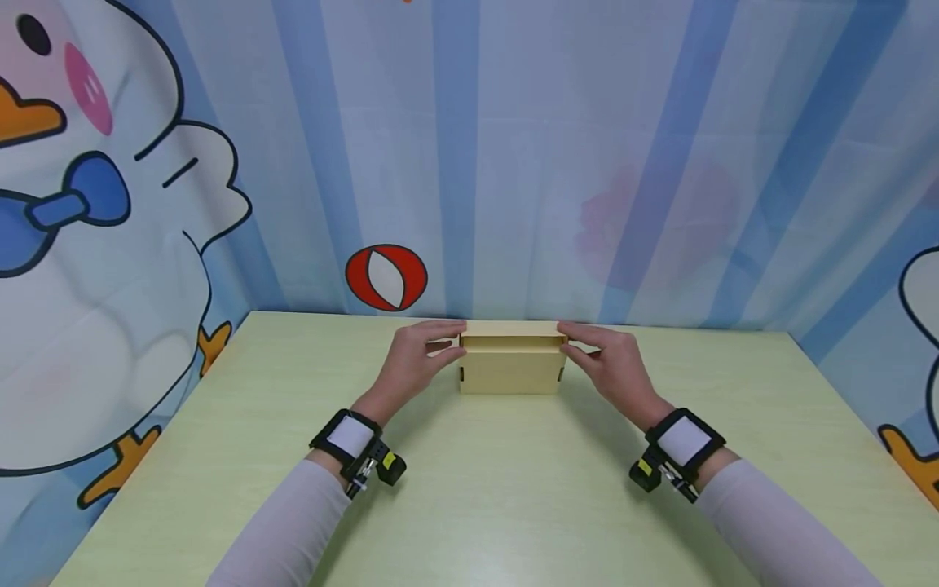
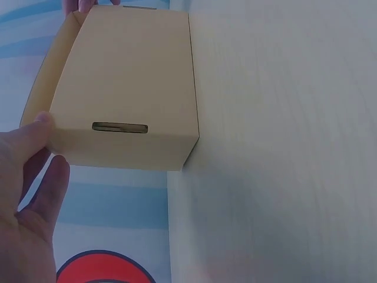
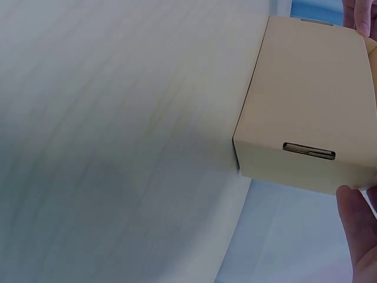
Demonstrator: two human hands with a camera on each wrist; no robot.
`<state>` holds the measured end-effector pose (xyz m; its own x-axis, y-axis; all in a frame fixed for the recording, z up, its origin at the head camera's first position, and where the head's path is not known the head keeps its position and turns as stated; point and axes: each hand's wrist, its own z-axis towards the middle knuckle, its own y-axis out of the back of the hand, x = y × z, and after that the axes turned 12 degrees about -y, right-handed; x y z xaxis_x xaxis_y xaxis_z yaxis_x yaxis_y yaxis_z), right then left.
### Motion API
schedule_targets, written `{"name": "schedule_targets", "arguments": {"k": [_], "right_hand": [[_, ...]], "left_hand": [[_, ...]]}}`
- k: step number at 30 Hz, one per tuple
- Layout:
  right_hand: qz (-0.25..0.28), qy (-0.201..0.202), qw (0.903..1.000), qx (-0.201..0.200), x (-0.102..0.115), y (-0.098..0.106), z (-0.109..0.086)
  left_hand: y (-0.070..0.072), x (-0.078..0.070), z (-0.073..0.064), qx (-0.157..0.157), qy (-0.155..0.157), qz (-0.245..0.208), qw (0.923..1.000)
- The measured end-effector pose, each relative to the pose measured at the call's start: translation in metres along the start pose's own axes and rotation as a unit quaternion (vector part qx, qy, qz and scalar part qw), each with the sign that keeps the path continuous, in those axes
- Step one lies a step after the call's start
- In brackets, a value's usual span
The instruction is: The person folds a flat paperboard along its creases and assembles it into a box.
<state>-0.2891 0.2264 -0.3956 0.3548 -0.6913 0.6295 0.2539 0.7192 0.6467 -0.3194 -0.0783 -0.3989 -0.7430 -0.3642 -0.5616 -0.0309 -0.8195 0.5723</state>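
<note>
A small tan cardboard box [image 1: 511, 372] stands near the far edge of the table. A lid flap [image 1: 511, 328] lies over it, with a shadowed gap between flap and front panel. My left hand [image 1: 411, 363] holds the upper left corner, index finger by the flap and thumb lower. At the upper right corner, my right hand [image 1: 616, 367] holds on in the same way. Both wrist views show the front panel [image 2: 126, 71] with a narrow slot [image 3: 309, 151] along each side edge. The inside of the box is mostly hidden.
The pale wooden table [image 1: 506, 505] stretches from the box toward me. Behind it hangs a blue striped curtain [image 1: 513, 163], printed with a red and white ball [image 1: 386, 277] and a white duck [image 1: 110, 326] on the left.
</note>
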Motion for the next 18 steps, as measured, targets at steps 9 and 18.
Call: {"name": "schedule_targets", "arguments": {"k": [9,18], "right_hand": [[-0.021,0.031,0.9993,-0.004,-0.0048,-0.0007,-0.0008],[-0.048,0.053,0.9974,0.007,-0.0077,-0.0001,-0.0011]], "left_hand": [[0.0009,0.0008,-0.0015,0.018,-0.026,0.053,0.9981],[0.0009,0.0027,-0.0014,0.025,-0.041,0.079,0.9957]]}}
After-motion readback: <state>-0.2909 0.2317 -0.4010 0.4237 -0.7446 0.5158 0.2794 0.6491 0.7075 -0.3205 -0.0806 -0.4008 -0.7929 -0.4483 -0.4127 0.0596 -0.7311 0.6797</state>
